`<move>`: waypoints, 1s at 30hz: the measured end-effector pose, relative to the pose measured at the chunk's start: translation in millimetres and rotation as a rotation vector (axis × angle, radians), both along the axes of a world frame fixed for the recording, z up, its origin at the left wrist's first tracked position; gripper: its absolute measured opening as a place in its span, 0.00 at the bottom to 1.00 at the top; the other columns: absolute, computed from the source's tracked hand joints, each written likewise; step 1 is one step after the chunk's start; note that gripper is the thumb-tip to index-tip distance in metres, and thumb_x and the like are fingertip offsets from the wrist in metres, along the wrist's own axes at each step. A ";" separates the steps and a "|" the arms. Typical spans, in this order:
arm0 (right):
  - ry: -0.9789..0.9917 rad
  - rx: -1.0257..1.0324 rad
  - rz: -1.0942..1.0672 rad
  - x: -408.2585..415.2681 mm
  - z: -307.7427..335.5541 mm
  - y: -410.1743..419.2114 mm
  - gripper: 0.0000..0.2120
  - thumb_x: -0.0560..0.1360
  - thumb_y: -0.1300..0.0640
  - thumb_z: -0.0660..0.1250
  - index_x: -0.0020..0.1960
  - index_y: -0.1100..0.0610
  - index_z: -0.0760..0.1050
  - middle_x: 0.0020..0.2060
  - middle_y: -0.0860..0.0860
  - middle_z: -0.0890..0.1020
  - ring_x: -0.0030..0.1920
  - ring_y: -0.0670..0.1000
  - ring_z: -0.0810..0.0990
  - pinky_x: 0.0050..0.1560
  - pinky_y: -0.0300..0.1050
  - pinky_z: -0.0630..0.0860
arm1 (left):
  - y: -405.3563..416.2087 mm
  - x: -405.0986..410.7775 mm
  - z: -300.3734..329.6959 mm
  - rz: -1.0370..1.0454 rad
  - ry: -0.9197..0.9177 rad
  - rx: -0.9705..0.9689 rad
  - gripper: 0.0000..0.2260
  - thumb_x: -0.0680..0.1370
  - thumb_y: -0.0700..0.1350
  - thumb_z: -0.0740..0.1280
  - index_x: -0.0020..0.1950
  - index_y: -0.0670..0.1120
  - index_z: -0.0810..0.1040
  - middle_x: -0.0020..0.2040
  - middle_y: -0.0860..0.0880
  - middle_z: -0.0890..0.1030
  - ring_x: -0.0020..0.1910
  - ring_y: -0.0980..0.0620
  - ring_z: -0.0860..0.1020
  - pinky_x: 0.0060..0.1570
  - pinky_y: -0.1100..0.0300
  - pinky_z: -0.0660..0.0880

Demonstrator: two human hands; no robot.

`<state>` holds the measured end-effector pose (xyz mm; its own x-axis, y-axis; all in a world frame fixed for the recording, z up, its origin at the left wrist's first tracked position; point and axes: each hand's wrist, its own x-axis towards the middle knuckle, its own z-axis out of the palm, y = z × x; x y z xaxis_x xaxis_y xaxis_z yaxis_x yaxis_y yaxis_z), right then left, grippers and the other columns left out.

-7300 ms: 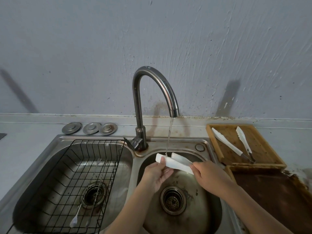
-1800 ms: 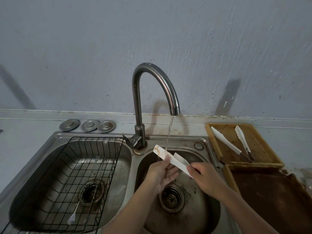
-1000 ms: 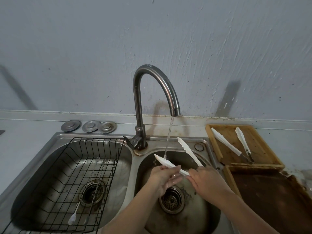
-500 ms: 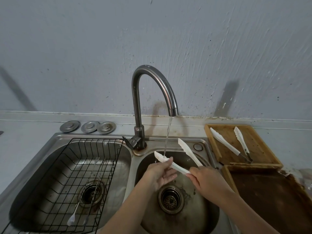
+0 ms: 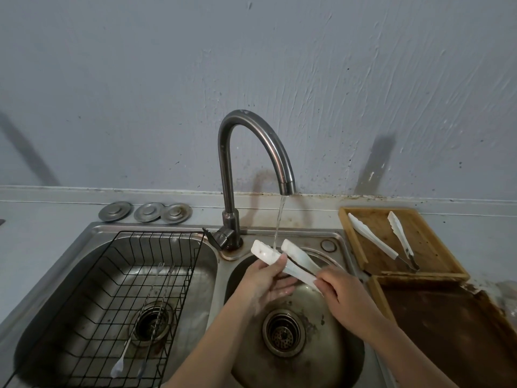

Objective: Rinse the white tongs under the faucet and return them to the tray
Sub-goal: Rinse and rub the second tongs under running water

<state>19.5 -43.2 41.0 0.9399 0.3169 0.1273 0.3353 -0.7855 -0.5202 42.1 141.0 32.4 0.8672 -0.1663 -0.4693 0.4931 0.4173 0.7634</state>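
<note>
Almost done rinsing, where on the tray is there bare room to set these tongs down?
On the wooden tray, two tongs fill the middle. Bare wood lies along its right rim and in the near-left corner. The darker tray in front looks bare.

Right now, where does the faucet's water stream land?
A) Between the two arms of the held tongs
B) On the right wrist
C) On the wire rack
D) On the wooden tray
A: the water stream drops from the faucet between the spread arms of the white tongs.
</note>
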 end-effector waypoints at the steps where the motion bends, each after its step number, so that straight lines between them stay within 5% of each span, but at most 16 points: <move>1: 0.004 -0.004 -0.025 0.2 -1.9 -0.5 0.06 0.78 0.53 0.60 0.46 0.50 0.75 0.53 0.45 0.72 0.49 0.41 0.73 0.49 0.36 0.70 | -2.7 -0.4 -1.2 -0.005 -0.027 0.016 0.11 0.76 0.43 0.69 0.55 0.40 0.75 0.42 0.42 0.86 0.41 0.46 0.85 0.36 0.57 0.82; 4: 0.103 -0.120 -0.142 0.6 -5.9 0.0 0.12 0.79 0.50 0.54 0.49 0.54 0.74 0.64 0.51 0.64 0.56 0.46 0.73 0.56 0.40 0.71 | -12.3 -1.6 -4.7 0.022 -0.015 0.041 0.11 0.76 0.41 0.68 0.55 0.38 0.74 0.43 0.39 0.85 0.42 0.44 0.85 0.36 0.58 0.81; 8: 0.043 -0.127 -0.253 -3.2 -4.0 4.7 0.16 0.80 0.49 0.51 0.49 0.55 0.75 0.53 0.52 0.73 0.40 0.43 0.78 0.45 0.40 0.78 | -10.3 3.2 -1.6 0.001 0.061 0.038 0.13 0.79 0.47 0.63 0.52 0.36 0.75 0.37 0.39 0.85 0.39 0.44 0.85 0.34 0.56 0.82; 14: -0.153 -0.274 -0.263 -4.8 -6.5 -6.1 0.17 0.79 0.49 0.52 0.45 0.55 0.76 0.48 0.48 0.72 0.31 0.42 0.74 0.31 0.31 0.69 | 11.7 11.2 4.7 0.240 0.156 -0.201 0.13 0.82 0.45 0.56 0.52 0.35 0.73 0.26 0.42 0.80 0.21 0.49 0.79 0.23 0.55 0.80; 19: -0.143 -0.221 -0.230 1.7 0.7 -1.5 0.16 0.80 0.51 0.52 0.39 0.52 0.73 0.40 0.46 0.74 0.31 0.41 0.74 0.29 0.31 0.66 | 3.9 10.9 5.1 0.215 -0.026 -0.233 0.10 0.81 0.40 0.59 0.57 0.40 0.77 0.43 0.43 0.85 0.34 0.51 0.83 0.31 0.58 0.81; 22: -0.002 -0.104 -0.223 5.3 4.0 -5.4 0.19 0.80 0.50 0.52 0.32 0.51 0.69 0.27 0.46 0.74 0.26 0.43 0.74 0.28 0.39 0.72 | 13.5 11.3 3.2 0.166 -0.242 -0.059 0.13 0.79 0.32 0.58 0.58 0.41 0.78 0.40 0.51 0.86 0.36 0.56 0.82 0.34 0.65 0.79; 26: 0.467 0.147 -0.201 14.9 9.6 -15.0 0.21 0.79 0.45 0.53 0.36 0.57 0.73 0.20 0.48 0.75 0.19 0.42 0.73 0.20 0.36 0.70 | 32.0 9.8 1.3 -0.057 -0.483 0.762 0.08 0.79 0.37 0.62 0.51 0.40 0.81 0.36 0.53 0.83 0.35 0.57 0.79 0.45 0.59 0.77; 30: 0.611 0.101 -0.096 24.0 8.2 -20.1 0.23 0.72 0.33 0.51 0.42 0.50 0.73 0.27 0.47 0.78 0.22 0.43 0.75 0.21 0.34 0.70 | 35.6 12.4 -2.0 -0.190 -0.451 1.075 0.13 0.81 0.43 0.59 0.43 0.41 0.80 0.37 0.46 0.84 0.27 0.62 0.75 0.32 0.68 0.72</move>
<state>43.5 -63.3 49.2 0.8762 0.2423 -0.4167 -0.1152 -0.7342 -0.6691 54.4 176.5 30.4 0.9944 -0.0170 -0.1047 0.0739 -0.5971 0.7988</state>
